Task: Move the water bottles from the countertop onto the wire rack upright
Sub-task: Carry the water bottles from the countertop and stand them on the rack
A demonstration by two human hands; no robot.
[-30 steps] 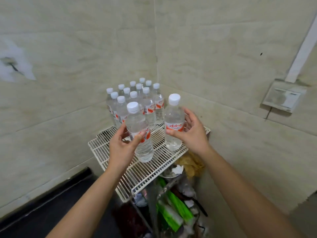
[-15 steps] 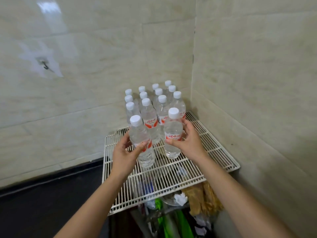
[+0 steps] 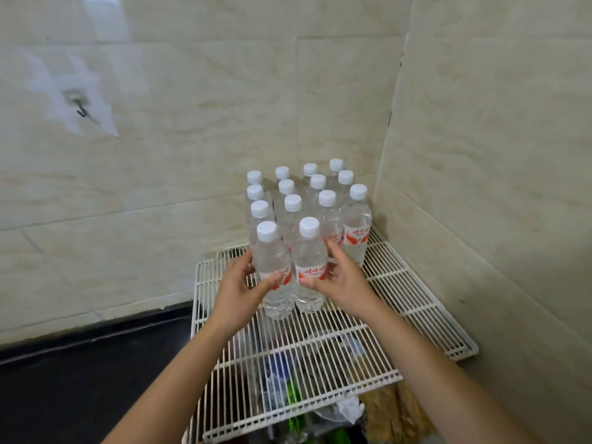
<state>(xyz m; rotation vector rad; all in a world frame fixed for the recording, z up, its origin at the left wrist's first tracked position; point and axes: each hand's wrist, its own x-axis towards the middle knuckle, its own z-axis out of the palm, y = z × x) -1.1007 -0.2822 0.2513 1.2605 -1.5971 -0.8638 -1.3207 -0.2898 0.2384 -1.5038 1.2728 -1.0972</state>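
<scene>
Two clear water bottles are being held upright on the white wire rack (image 3: pixel 416 302) — the left bottle (image 3: pixel 275 267) is being gripped around its label by the left hand (image 3: pixel 238 288), fingers clamped on it, and the right bottle (image 3: pixel 309 267) is being gripped likewise by the right hand (image 3: pixel 344 283). Both bottles are being kept touching each other, their bases on the wires, just in front of the standing cluster of capped bottles (image 3: pixel 320 193) — grouped in the tiled corner.

One head-worn view only; it looks forward and down, close over the wire rack (image 3: pixel 416 302), facing the tiled corner (image 3: pixel 397 123).
</scene>
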